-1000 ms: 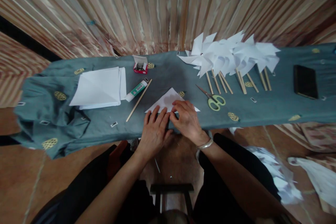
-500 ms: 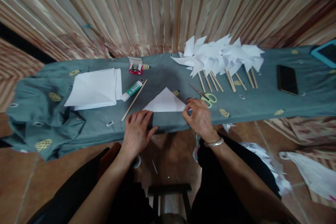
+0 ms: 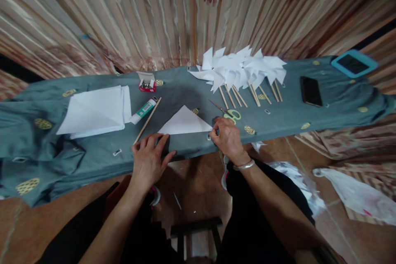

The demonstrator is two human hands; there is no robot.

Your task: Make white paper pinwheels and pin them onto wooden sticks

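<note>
A white paper folded into a triangle [image 3: 185, 122] lies on the green cloth, its point away from me. At its left corner rests my left hand [image 3: 150, 154], fingers spread with a fingertip at the paper and the thumb apart. My right hand [image 3: 228, 138], with a silver bangle on the wrist, has thumb and forefinger closed at the right corner. Just beyond that hand lie green-handled scissors [image 3: 232, 116]. A thin wooden stick [image 3: 147, 120] slants beside my left hand, next to a green and white glue stick [image 3: 144, 111].
White paper sheets [image 3: 93, 111] are stacked at left, near a red box of small metal pins [image 3: 147, 84]. Several paper pinwheels [image 3: 238, 70] on sticks lie along the back. A dark phone [image 3: 311, 91] and a blue-framed tablet [image 3: 353, 63] are at right.
The view has turned slightly, so the things on the cloth appear shifted left. Both hands stay at the triangle's two near corners. My left hand's fingers are a little more spread.
</note>
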